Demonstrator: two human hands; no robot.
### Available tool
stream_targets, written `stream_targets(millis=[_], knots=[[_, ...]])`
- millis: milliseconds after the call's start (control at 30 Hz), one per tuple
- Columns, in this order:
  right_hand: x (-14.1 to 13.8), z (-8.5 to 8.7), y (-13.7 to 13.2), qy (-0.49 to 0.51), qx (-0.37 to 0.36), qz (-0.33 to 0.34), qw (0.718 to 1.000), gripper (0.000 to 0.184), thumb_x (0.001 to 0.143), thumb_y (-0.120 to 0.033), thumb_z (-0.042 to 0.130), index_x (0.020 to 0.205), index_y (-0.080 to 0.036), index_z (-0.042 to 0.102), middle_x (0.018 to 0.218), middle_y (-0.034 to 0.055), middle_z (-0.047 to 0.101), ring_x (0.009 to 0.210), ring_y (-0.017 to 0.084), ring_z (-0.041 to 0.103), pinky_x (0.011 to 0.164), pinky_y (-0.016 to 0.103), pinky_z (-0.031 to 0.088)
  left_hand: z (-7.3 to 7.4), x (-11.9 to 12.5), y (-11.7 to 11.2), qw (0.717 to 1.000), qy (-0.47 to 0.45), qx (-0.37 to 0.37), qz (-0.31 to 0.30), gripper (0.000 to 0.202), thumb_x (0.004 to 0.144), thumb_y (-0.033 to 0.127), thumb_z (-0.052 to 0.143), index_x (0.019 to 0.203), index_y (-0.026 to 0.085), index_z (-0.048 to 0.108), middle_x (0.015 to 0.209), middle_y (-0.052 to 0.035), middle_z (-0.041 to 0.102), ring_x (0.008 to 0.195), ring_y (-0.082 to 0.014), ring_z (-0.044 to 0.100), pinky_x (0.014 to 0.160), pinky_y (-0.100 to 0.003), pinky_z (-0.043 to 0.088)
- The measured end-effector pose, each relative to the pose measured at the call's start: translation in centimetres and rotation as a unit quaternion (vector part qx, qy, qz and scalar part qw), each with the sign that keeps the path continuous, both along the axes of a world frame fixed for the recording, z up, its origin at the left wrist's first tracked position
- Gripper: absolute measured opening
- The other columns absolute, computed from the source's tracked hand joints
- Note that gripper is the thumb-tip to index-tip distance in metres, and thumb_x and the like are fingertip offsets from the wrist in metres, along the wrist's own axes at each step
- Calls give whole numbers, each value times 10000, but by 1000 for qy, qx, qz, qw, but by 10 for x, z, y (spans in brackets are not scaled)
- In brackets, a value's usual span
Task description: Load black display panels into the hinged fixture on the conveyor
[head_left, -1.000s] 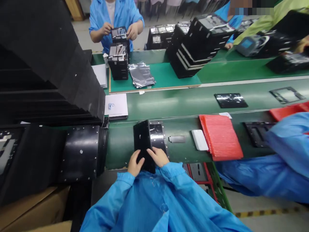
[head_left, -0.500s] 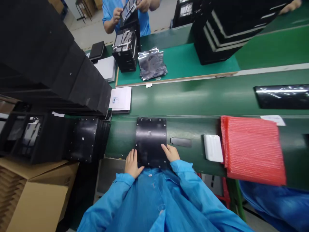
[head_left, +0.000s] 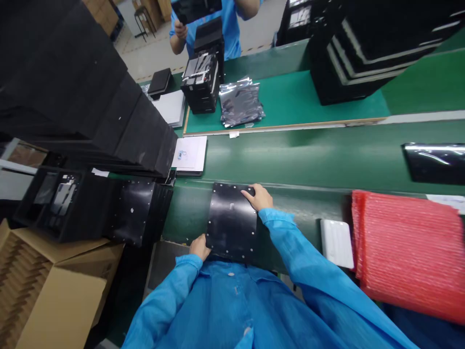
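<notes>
In front of my body lies a flat black panel (head_left: 232,220) with light dots or holes along its edges. My right hand (head_left: 260,197) grips its far right corner, thumb on top and fingers over the edge. At the near left edge, my left hand (head_left: 199,247) is closed on the panel, its fingertips partly hidden. To the left stands a stack of similar dotted black panels (head_left: 132,211). A white oblong block (head_left: 336,242) lies to the right, beyond my right sleeve.
Red bubble-wrap bags (head_left: 407,247) are piled at right. Tall black foam blocks (head_left: 109,106) rise at left above an open carton (head_left: 61,291). Silver bags (head_left: 241,102) lie across the green bench (head_left: 308,155), where a co-worker in blue (head_left: 230,34) lifts a dark panel.
My right hand has moved from the panel's near right edge up to its far right corner. My left hand has slid down and curled at the edge. The co-worker's panel is raised higher.
</notes>
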State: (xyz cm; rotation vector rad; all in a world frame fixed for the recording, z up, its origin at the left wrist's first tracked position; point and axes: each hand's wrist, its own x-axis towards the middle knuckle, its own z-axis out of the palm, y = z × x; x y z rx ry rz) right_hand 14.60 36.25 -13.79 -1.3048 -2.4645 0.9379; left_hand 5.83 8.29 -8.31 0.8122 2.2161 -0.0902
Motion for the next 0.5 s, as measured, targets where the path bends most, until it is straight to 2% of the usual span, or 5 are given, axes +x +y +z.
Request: stream_targets(millis=[167,267,367,433,500], knots=[[3,6,2,-52,16,13,998,438,846,-568,486,1025,-186,604,1083,133,640,1021,298,573,839,414,457,16,-12,5,999,-6,18,-32,303,706,205,705,999,146,652,1029,-132,700,1004,-297,650,892,-374,489],[-4,16,-10,-35,71,-15,997,525,857,-558,448,1121,-125,585,1246,202,567,1188,361,475,983,509,372,50,-66,-4,997,33,74,-13,347,701,289,738,1025,186,671,1076,-91,697,1054,-289,627,947,-384,468],[-33,27,-51,55,75,14,996,593,846,-572,442,1205,-114,559,1367,214,476,1321,381,341,1104,539,238,89,-157,-33,947,201,203,146,394,835,367,594,1197,212,600,1252,-54,625,1168,-226,563,1021,-331,422],[-66,32,-99,121,-24,102,987,591,813,-608,481,1201,-173,578,1338,177,516,1314,355,370,1134,505,224,102,-212,-58,894,287,213,269,468,908,352,467,1323,135,481,1362,-112,534,1257,-237,485,1070,-370,371],[-105,33,-155,158,-171,172,957,648,761,-648,536,1215,-187,580,1330,156,530,1300,349,404,1143,493,230,100,-244,-80,856,323,184,359,558,915,351,445,1375,41,380,1425,-207,432,1329,-313,386,1097,-484,306]])
